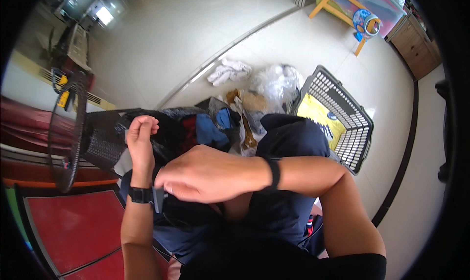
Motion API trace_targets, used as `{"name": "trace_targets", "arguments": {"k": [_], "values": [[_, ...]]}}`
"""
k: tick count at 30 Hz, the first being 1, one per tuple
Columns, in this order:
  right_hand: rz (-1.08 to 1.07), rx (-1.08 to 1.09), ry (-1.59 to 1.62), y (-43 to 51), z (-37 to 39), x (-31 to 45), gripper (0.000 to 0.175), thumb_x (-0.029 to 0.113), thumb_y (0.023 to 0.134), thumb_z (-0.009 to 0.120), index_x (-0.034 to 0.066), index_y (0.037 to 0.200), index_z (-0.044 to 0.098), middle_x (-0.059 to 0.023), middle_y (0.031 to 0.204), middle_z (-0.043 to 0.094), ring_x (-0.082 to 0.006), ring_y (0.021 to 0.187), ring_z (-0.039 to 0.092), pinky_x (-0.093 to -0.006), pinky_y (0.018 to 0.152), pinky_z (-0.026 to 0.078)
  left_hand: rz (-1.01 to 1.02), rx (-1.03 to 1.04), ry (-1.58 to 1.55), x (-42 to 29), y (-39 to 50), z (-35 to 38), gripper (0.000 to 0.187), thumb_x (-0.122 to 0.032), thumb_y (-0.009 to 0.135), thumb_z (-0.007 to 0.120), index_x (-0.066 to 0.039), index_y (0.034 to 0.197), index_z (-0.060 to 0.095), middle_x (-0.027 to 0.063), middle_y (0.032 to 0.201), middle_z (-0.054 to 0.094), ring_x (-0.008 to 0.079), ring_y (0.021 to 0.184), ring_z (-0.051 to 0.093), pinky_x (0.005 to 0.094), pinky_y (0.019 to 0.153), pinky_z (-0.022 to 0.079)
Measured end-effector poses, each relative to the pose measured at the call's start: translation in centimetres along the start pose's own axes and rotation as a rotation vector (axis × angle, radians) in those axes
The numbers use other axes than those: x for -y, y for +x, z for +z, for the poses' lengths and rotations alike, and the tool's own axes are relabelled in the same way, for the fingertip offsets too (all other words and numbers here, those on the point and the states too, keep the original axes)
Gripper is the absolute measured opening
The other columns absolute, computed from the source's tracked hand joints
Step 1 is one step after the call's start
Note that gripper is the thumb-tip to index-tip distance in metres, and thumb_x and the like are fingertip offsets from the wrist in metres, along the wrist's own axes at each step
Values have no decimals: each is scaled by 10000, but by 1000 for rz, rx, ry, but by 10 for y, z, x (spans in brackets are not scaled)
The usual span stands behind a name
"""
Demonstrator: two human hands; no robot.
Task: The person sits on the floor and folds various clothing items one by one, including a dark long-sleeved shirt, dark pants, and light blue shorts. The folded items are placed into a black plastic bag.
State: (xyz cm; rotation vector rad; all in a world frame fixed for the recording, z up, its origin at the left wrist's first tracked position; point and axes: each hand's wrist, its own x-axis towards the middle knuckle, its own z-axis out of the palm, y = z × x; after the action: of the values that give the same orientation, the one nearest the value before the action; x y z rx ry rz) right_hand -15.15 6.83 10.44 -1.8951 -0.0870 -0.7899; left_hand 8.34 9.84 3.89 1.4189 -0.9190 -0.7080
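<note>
My left hand (142,135) is raised with its fingers curled in, and nothing shows in it. A black strap (140,195) on that wrist carries a small grey box (158,199). Across my lap reaches my right hand (213,173), its fingertips at the grey box; whether they grip it is hidden. Another black band (273,173) circles my right wrist. Beyond my hands lies a black plastic bag (176,112), open around blue cloth (209,129) and dark red cloth (190,127).
A grey plastic basket (361,138) holding a yellow printed item (312,113) stands at my right knee. Clear plastic bags (277,80) and a white cloth (230,71) lie on the floor ahead. To the left are a round fan guard (79,133) and red panels (75,228).
</note>
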Motion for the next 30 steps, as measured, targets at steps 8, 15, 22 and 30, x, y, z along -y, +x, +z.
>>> {"name": "trace_targets", "arguments": {"k": [8,15,22,30], "values": [[-398,-526,-564,-5,-27,66,97,-28,697,667,-2,787,692,-19,718,532,-131,560,541,-249,484,444,-111,247,199,74,26,18,123,-98,997,593,-7,961,668,15,887,664,84,803,587,231,771,486],[130,-312,-553,-36,-95,51,248,165,946,550,-44,927,682,-112,831,688,-218,676,647,-313,696,522,-177,329,197,69,22,23,71,-35,966,613,11,943,663,6,853,653,64,793,584,225,734,482],[556,-809,-238,-37,-161,-60,321,61,984,405,-14,1082,701,-53,857,674,-109,712,638,-244,725,524,-220,416,179,66,9,10,111,-92,995,606,-5,953,660,2,889,655,81,822,592,240,773,490],[922,-483,-590,-109,-176,-124,206,104,937,566,-5,1060,689,-106,836,708,-167,733,711,-290,681,544,-233,848,274,57,-5,12,322,-88,924,682,-50,1242,645,54,1128,650,118,943,614,273,844,509]]}}
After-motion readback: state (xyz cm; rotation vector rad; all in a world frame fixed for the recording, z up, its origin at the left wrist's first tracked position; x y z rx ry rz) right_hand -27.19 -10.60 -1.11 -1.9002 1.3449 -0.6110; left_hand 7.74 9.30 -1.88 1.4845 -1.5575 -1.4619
